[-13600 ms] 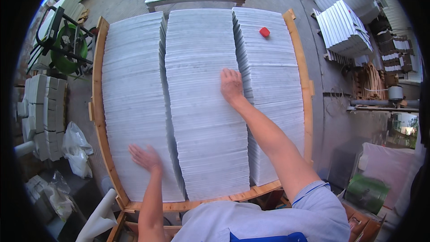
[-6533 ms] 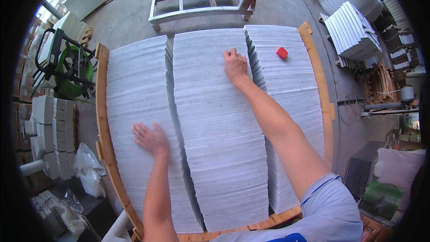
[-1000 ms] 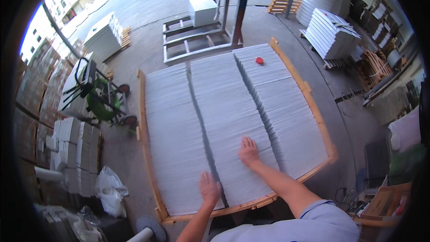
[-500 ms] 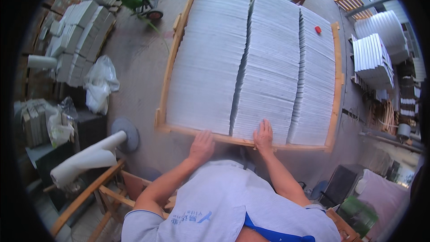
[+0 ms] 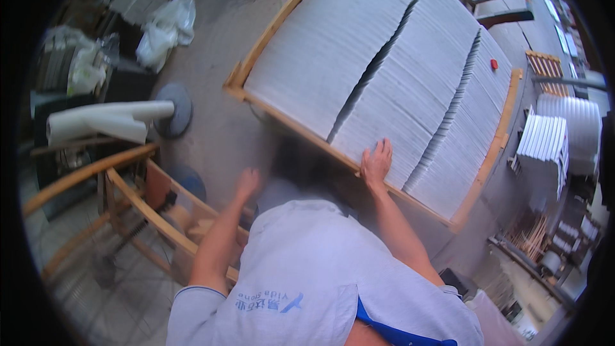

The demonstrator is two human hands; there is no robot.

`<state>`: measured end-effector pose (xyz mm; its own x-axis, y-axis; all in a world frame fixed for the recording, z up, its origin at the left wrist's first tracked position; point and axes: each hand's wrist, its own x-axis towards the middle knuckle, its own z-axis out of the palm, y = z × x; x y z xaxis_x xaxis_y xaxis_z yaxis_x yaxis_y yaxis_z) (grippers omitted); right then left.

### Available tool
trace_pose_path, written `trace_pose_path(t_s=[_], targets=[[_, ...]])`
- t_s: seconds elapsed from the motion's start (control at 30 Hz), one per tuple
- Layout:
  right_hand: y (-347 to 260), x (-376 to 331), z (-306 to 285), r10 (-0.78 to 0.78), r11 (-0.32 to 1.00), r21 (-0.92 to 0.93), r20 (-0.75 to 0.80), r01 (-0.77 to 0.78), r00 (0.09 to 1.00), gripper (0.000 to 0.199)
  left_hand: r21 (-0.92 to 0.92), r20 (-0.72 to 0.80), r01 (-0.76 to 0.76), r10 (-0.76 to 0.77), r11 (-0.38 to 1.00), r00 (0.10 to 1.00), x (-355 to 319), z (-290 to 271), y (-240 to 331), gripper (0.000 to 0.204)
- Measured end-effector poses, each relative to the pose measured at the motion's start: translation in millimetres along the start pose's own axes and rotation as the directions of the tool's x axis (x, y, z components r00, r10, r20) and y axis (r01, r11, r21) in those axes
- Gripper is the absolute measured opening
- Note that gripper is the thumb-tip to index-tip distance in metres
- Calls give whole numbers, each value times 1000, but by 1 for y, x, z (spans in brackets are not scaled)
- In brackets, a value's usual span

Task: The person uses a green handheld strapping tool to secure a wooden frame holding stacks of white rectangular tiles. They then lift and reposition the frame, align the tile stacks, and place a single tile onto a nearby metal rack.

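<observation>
Thin pale grey slabs (image 5: 410, 90) stand packed on edge in three long rows inside a wooden crate frame (image 5: 298, 125). My right hand (image 5: 377, 163) lies with fingers stretched at the near edge of the middle row, its palm by the wooden rail, and grasps nothing. Off the crate, my left hand (image 5: 248, 184) hangs in the air to the left of the near rail. It is blurred, so its fingers cannot be made out; nothing shows in it. A small red object (image 5: 494, 64) rests on the right row.
A wooden rack (image 5: 138, 205) stands close on my left, with a roll of white wrap (image 5: 106, 120) on a round base beyond it. White plastic bags (image 5: 168, 32) lie farther off. Stacks of white slabs (image 5: 543, 141) stand beyond the crate's right side.
My left hand has left the near rail and moved left and down. My right hand stays at the middle row's edge. The view has turned, so the crate appears tilted and farther up.
</observation>
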<state>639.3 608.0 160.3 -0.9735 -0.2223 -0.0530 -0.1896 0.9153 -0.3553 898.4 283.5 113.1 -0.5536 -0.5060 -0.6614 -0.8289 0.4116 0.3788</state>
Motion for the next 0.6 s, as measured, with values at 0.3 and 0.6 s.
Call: trace_pose_path(t_s=[0.3,0.6], targets=[[15,-5,4,-101,992,-62,111,109,989,59,-264,-96,270,-304,926,948,-103,134,-115,47],[23,-6,5,-201,976,-69,100,209,974,53,-506,-64,321,-406,800,912,-168,208,-173,35]])
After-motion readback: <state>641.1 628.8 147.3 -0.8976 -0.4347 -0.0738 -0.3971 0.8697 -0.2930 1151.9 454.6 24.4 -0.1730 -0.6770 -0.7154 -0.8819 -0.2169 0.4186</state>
